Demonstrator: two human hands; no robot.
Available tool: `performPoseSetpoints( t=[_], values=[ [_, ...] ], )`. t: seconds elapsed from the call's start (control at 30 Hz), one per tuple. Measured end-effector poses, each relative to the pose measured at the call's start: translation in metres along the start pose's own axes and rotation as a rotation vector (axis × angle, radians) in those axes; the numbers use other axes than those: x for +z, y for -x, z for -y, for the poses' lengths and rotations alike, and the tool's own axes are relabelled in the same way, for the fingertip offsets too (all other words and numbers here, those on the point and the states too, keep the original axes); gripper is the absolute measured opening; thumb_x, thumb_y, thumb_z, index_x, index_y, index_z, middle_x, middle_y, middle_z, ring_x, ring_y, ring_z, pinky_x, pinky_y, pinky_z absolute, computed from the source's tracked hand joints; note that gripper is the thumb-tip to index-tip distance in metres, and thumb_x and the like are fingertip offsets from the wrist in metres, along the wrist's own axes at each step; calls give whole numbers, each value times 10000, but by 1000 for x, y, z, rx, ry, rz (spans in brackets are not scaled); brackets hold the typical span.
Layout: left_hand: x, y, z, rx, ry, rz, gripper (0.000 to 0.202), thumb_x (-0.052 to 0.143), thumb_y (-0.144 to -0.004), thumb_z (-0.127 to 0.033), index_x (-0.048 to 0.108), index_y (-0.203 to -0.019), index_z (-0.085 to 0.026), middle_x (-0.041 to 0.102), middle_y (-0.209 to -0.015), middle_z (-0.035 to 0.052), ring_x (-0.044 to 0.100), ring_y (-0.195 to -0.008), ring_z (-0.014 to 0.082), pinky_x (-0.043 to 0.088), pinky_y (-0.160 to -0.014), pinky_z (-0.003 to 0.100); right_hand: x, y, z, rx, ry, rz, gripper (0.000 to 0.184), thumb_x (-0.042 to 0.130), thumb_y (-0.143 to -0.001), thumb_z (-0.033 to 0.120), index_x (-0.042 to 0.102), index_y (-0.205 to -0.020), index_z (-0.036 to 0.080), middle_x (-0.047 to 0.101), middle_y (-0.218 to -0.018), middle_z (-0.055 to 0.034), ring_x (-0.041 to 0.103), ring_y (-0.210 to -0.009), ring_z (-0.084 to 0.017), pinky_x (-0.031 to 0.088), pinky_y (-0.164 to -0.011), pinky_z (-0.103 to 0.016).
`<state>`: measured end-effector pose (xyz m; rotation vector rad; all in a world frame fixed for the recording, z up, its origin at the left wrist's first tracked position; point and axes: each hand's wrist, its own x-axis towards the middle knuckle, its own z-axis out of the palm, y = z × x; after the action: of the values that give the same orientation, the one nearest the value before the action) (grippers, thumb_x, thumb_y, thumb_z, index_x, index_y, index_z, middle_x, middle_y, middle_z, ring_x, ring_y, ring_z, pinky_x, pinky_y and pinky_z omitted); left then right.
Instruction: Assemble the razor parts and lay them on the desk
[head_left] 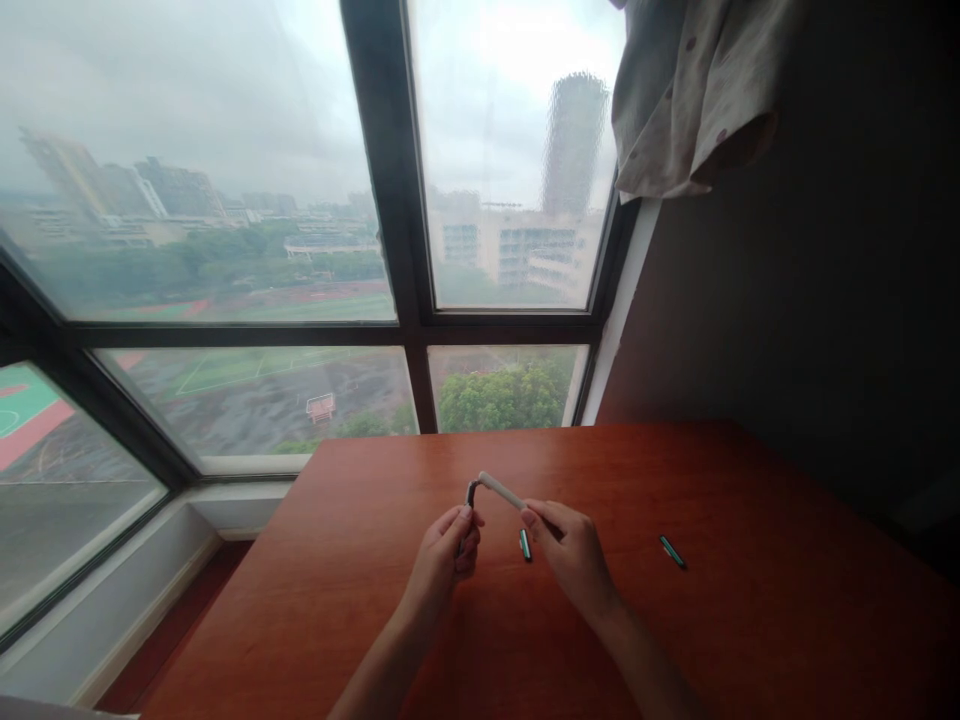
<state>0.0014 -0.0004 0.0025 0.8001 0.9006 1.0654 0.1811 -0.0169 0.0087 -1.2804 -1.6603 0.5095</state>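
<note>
Both my hands are over the middle of a reddish-brown wooden table (pixel 750 640). My right hand (pixel 574 555) is closed on a thin white stick-like handle (pixel 501 490), whose far end bends into a small dark head (pixel 471 492). My left hand (pixel 446 555) is closed, its fingertips pinching at that dark head. A small dark-and-green piece (pixel 525 545) lies on the table between my hands. A second similar piece (pixel 673 551) lies to the right of my right hand.
A large dark-framed window (pixel 390 250) fills the view beyond the table's far edge, with a white sill (pixel 247 465) below it. A dark wall (pixel 810 300) stands to the right. A pale cloth (pixel 690 100) hangs at the top right.
</note>
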Motion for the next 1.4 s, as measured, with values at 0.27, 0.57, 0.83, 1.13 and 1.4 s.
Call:
performPoseSetpoints(
  t=[0.27, 0.57, 0.83, 1.13, 1.4],
  values=[
    [-1, 0, 1, -13, 24, 4, 352, 658, -719, -487, 543, -737, -154, 365, -501, -96, 214, -376, 11, 92, -396, 169, 0, 0, -3, 31, 10, -32, 373, 456, -922, 414, 722, -871, 158, 621, -632, -30, 557, -572, -154, 379, -543, -229],
    [0, 1, 1, -6, 36, 4, 352, 659, -722, -485, 553, -750, -150, 372, -499, -93, 213, -381, 12, 94, -398, 171, 3, 1, -1, 38, -33, 29, 409, 436, -928, 430, 701, -797, 146, 573, -598, -4, 522, -556, -135, 345, -522, -212],
    [0, 0, 2, 1, 50, 4, 357, 667, -717, -485, 552, -742, -148, 362, -498, -96, 200, -375, 4, 76, -393, 171, 2, 0, -4, 25, -17, 17, 391, 441, -926, 422, 705, -825, 153, 590, -617, -9, 530, -567, -139, 348, -533, -215],
    [0, 0, 1, 1, 65, 13, 344, 665, -728, -472, 553, -749, -147, 354, -493, -99, 192, -371, 3, 70, -389, 168, 1, 0, -3, 27, -18, 9, 360, 455, -925, 394, 709, -847, 152, 604, -636, -21, 545, -584, -146, 358, -545, -221],
    [1, 1, 0, 1, 111, 18, 333, 672, -728, -455, 557, -740, -142, 355, -488, -99, 186, -380, 4, 84, -393, 163, 0, 0, -3, 27, -49, -31, 349, 466, -919, 391, 713, -871, 149, 613, -640, -21, 556, -585, -147, 372, -548, -217]
  ],
)
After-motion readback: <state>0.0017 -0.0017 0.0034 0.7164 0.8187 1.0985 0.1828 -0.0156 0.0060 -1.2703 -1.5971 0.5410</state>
